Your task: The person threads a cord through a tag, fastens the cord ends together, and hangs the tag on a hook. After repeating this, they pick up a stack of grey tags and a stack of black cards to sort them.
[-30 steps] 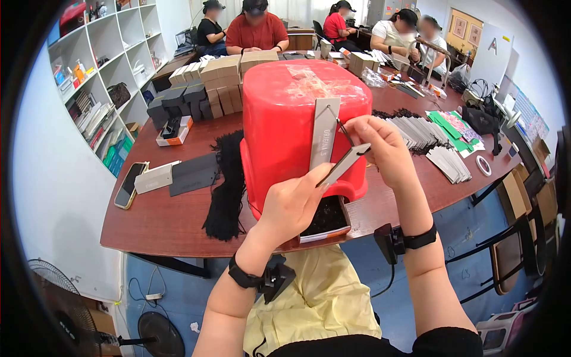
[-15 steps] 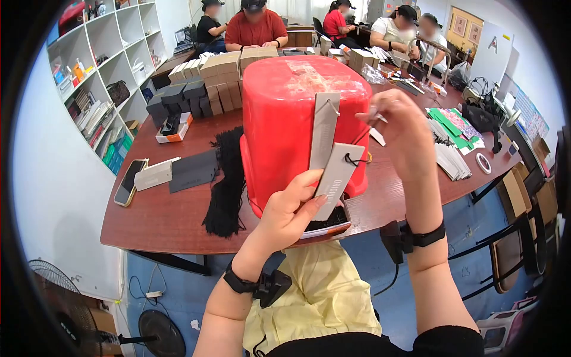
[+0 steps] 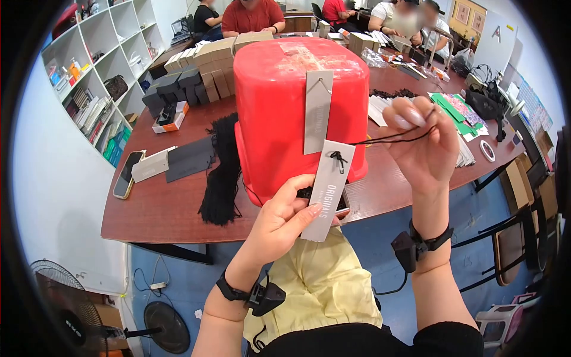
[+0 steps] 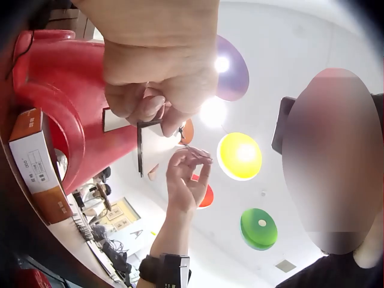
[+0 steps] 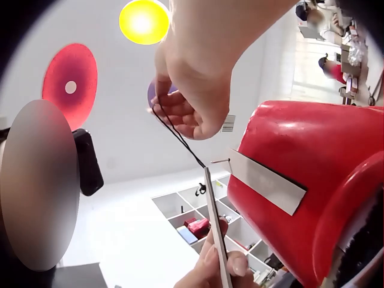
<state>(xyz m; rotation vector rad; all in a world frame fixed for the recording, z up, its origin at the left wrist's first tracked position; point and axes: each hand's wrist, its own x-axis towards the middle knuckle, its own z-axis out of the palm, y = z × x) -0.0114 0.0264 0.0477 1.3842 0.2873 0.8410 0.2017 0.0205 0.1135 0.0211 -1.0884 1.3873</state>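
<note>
Your left hand (image 3: 279,221) pinches the lower half of the grey ORIGINALS hang tag (image 3: 331,189); your right hand (image 3: 429,152) pinches the black cord (image 3: 380,141) beyond its top end. Brace the tag and draw both strands evenly, without bending it; the knot's (image 3: 338,159) tightness is hard to judge.

The table (image 3: 151,217) was reddish brown with faint darker streaks. The stool (image 3: 267,119) at its near edge was glossy red. The held tag (image 3: 321,211) was light grey with white lettering, its cord (image 3: 404,140) black; the second tag (image 3: 317,122), against the red, was grey too. Toward the left edge, the phone (image 3: 126,178) had a dark face and a pale gold rim, the flat card (image 3: 189,160) was charcoal, and the string bundle (image 3: 220,178) black. The trousers (image 3: 324,279) were pale yellow.
</note>
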